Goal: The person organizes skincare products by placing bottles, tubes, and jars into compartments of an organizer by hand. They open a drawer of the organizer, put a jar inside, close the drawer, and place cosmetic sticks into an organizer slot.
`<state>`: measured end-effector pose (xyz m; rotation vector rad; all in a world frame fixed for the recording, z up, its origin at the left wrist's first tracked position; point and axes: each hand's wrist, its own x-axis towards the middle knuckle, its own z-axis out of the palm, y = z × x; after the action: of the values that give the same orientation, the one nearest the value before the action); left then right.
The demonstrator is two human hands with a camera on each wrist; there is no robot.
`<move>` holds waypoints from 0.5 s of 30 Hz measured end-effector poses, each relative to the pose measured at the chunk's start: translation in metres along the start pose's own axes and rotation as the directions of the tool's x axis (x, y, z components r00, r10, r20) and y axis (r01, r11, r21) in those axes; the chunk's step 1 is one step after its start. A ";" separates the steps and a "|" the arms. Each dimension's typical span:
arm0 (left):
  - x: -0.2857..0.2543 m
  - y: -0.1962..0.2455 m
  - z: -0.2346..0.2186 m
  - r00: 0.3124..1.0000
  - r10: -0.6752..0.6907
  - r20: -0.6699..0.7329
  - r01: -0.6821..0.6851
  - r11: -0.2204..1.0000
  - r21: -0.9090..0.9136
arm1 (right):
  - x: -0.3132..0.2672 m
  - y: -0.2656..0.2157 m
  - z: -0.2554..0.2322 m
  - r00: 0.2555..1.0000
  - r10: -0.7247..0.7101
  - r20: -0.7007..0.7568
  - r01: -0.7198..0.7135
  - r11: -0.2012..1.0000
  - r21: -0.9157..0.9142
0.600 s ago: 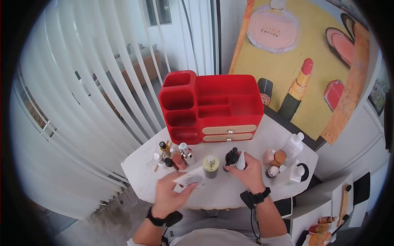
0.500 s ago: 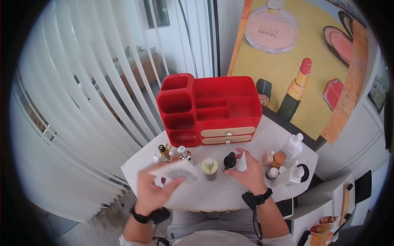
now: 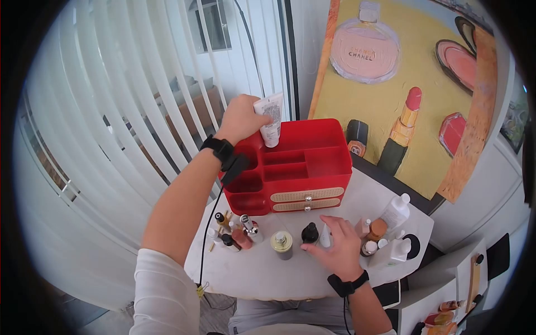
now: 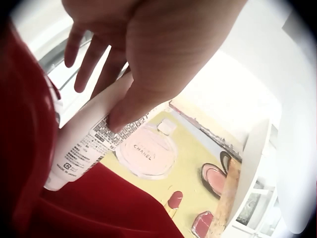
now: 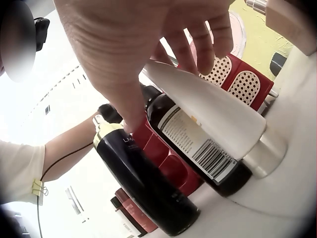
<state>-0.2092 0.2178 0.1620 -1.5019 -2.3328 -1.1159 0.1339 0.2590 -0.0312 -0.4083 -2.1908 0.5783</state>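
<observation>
My left hand (image 3: 241, 118) grips a white squeeze tube (image 3: 271, 120) printed with small text, thumb across its front in the left wrist view (image 4: 101, 136). Its cap points down, over the back left of the red organizer (image 3: 329, 167). On the table, my right hand (image 3: 341, 251) is spread loosely around a second pale tube (image 5: 213, 106), which stands on its cap, and a black bottle with a white label (image 5: 190, 139). The right thumb reaches in front of the black bottle, with the other fingers behind the tube. Left of these stands a dark bottle with a yellowish top (image 3: 282, 245).
Several small cosmetics (image 3: 241, 237) cluster at the table's left, in front of the organizer. White bottles (image 3: 396, 209) and small jars group on the right. Vertical blinds (image 3: 111, 139) hang at left; a painted makeup canvas (image 3: 368, 106) stands behind the table.
My left hand has carried the white tube from above the table's front left up and away to the organizer's back. The right hand has stayed by the second tube, its fingers slightly more spread.
</observation>
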 end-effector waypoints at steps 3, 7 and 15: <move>0.010 -0.011 0.010 0.997 -0.052 0.051 0.049 0.997 0.064 | 0.005 -0.004 -0.002 0.997 -0.060 -0.037 0.061 0.998 0.018; 0.011 -0.021 0.019 0.994 -0.102 0.047 0.090 0.974 0.209 | 0.008 -0.006 -0.005 0.997 -0.077 0.001 0.077 0.994 0.079; 0.001 -0.015 0.035 0.989 -0.066 -0.132 0.104 0.946 0.307 | 0.012 -0.008 -0.007 0.990 -0.034 0.136 0.023 0.997 0.077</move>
<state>-0.2131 0.2386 0.1298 -1.1985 -2.3728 -0.7794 0.1310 0.2597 -0.0157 -0.3047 -2.2941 0.6885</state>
